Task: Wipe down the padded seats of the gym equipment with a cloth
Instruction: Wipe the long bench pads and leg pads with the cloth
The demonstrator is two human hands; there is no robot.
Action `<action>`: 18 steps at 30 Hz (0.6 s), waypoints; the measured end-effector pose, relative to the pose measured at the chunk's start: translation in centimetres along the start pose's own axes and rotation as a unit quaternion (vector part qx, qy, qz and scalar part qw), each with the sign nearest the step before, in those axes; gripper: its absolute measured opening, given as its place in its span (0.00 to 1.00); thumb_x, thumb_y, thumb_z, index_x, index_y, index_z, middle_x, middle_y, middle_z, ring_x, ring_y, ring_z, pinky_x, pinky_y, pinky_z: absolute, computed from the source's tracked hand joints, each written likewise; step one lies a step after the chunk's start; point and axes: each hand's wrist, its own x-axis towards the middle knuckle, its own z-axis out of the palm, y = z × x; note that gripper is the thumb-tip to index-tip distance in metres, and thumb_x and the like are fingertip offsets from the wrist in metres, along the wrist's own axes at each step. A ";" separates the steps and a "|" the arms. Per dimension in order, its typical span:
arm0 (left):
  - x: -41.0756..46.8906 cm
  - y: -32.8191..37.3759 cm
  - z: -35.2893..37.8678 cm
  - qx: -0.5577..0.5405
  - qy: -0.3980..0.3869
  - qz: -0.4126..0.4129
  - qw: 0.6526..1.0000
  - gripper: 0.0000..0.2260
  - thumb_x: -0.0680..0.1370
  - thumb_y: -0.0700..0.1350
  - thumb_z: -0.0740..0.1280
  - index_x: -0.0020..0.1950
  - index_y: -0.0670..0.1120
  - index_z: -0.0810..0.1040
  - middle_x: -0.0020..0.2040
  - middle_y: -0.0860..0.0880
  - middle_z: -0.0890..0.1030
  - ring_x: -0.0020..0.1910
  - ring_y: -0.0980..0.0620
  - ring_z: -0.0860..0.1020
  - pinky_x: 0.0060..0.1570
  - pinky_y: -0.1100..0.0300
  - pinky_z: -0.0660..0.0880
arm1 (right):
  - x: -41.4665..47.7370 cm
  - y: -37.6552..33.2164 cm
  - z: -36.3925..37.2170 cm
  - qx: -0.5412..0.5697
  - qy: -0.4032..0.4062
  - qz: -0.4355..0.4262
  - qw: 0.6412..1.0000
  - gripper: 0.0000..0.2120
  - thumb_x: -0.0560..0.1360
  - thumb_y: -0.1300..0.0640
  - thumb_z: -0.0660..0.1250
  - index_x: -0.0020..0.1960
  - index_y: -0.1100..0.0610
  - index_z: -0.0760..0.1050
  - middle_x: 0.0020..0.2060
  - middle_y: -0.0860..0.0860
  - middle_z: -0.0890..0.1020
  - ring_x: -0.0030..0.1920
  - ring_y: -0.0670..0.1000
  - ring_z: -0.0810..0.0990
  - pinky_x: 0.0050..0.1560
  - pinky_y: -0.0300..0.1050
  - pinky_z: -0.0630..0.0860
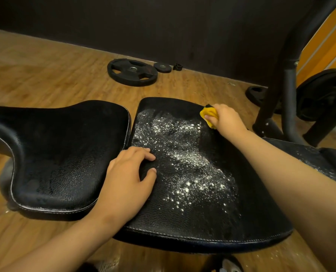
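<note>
Wiping black padded seat
Your right hand is gripping the yellow cloth at its far corner; left hand is resting flat, empty. Try overlapping strokes through the white specks.

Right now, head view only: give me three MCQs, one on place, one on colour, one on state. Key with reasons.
1. Where on the right seat pad is the cloth?
A. far right corner
B. near edge
C. centre

2. What colour is the cloth?
A. blue
B. white
C. yellow

3. What state is the right seat pad's surface in?
A. wiped clean
B. speckled with white powder
C. covered by a towel

Key:
1 A, the right hand grips it at the far right corner.
2 C, yellow folds show beside the hand.
3 B, powder lies across the pad's middle.
</note>
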 end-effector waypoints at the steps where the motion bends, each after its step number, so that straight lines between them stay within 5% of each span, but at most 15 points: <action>1: 0.0 -0.1 0.1 -0.007 0.001 -0.003 1.000 0.08 0.77 0.47 0.66 0.56 0.56 0.77 0.60 0.64 0.73 0.61 0.68 0.64 0.61 0.66 0.54 | 0.5 -0.2 -0.1 -0.005 -0.002 0.009 1.000 0.17 0.78 0.50 0.64 0.60 0.62 0.73 0.55 0.60 0.76 0.55 0.60 0.75 0.50 0.50 0.69; 12: -0.1 0.1 -0.1 -0.014 -0.001 -0.008 1.000 0.09 0.77 0.45 0.67 0.56 0.53 0.77 0.60 0.62 0.74 0.61 0.66 0.65 0.62 0.65 0.54 | -8.0 -3.7 -1.4 0.045 -0.020 -0.158 0.986 0.10 0.76 0.50 0.67 0.51 0.56 0.73 0.43 0.48 0.72 0.46 0.49 0.71 0.44 0.44 0.66; 18: -0.6 1.0 -0.5 0.033 -0.006 -0.022 0.999 0.12 0.78 0.48 0.66 0.61 0.52 0.75 0.64 0.60 0.68 0.69 0.59 0.61 0.65 0.63 0.56 | -10.5 -4.5 -2.7 0.056 -0.082 -0.197 0.975 0.13 0.77 0.48 0.66 0.57 0.54 0.73 0.46 0.47 0.73 0.47 0.47 0.71 0.47 0.43 0.68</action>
